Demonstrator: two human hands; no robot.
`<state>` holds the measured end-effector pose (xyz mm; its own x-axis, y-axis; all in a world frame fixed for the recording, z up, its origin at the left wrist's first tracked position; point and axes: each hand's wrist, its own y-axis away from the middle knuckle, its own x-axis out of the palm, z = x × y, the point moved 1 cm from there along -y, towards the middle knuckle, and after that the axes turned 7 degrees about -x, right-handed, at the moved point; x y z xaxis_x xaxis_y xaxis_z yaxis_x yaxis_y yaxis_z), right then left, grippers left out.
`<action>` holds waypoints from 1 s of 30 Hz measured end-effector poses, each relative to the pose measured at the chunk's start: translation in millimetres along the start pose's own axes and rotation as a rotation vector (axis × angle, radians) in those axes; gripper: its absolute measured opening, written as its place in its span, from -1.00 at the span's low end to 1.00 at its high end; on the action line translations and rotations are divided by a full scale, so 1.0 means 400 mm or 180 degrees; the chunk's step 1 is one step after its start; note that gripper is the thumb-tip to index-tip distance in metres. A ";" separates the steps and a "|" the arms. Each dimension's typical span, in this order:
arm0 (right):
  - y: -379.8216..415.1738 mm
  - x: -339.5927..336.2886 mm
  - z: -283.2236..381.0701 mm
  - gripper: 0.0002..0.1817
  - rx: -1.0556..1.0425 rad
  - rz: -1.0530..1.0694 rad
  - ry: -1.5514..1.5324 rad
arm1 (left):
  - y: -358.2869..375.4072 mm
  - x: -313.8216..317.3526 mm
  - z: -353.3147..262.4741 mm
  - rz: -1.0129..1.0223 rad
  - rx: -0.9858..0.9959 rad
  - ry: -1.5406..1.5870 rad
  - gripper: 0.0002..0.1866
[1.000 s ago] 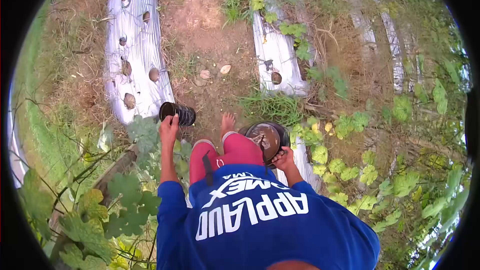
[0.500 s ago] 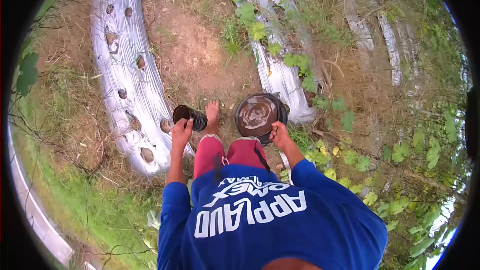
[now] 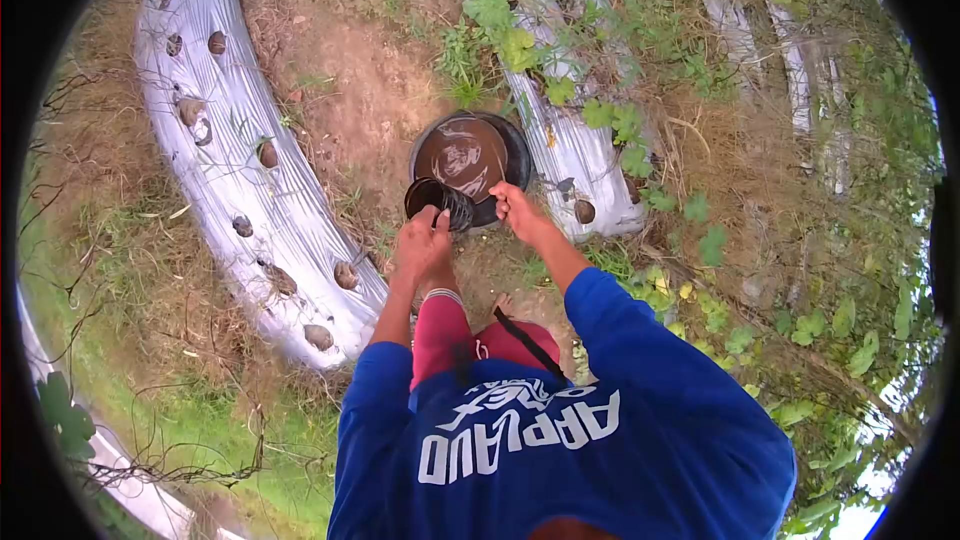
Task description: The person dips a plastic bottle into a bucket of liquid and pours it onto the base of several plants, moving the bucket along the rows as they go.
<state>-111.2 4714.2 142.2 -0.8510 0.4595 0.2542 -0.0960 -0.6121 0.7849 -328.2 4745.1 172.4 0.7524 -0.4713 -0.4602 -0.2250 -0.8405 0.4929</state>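
Note:
A dark bucket (image 3: 428, 130) of brown, muddy-looking liquid (image 3: 460, 155) is in front of my legs. My right hand (image 3: 516, 210) is closed at the bucket's near right edge, gripping its handle, which is mostly hidden by the fingers. With my left hand (image 3: 428, 240) I grip a dark, ribbed can (image 3: 458, 208) by its near side. The can is tilted, its opening toward the upper left, and it overlaps the bucket's near rim in this view.
Silver plastic mulch with planting holes covers a bed on the left (image 3: 240, 180) and another on the right (image 3: 575, 165), where leafy vines (image 3: 490, 10) grow. Between them runs a bare dirt path (image 3: 365, 70). Dry grass and more vines lie farther right.
The bucket has moved forward and left, in front of my legs. My left hand has brought the can right, up against the bucket. My feet have shifted.

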 end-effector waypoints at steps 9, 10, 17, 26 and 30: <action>-0.083 0.070 -0.009 -0.53 0.0310 -0.0460 -0.0151 | -0.301 0.213 0.199 0.0280 -0.0192 0.0686 -0.66; -0.077 0.052 -0.018 -0.48 0.0291 -0.0380 -0.0067 | -0.321 0.208 0.186 0.0677 -0.0710 0.1207 -0.63; -0.099 -0.055 -0.010 -0.35 -0.0117 -0.0002 0.0472 | -0.471 0.316 0.316 0.1155 -0.2353 0.1575 -0.39; -0.194 -0.262 -0.041 -0.41 -0.0701 -0.0510 -0.0034 | -0.536 0.398 0.343 0.1322 -0.2707 0.0913 -0.38; -0.249 -0.325 -0.121 -0.45 -0.0771 -0.0614 -0.0190 | -0.561 0.393 0.363 0.1398 -0.2707 0.1156 -0.35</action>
<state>-16.1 4684.4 3.5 -0.7741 0.6146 0.1520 -0.3790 -0.6422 0.6663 -249.3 4820.7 -117.9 0.8833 -0.4636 0.0694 -0.1188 -0.0783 0.9898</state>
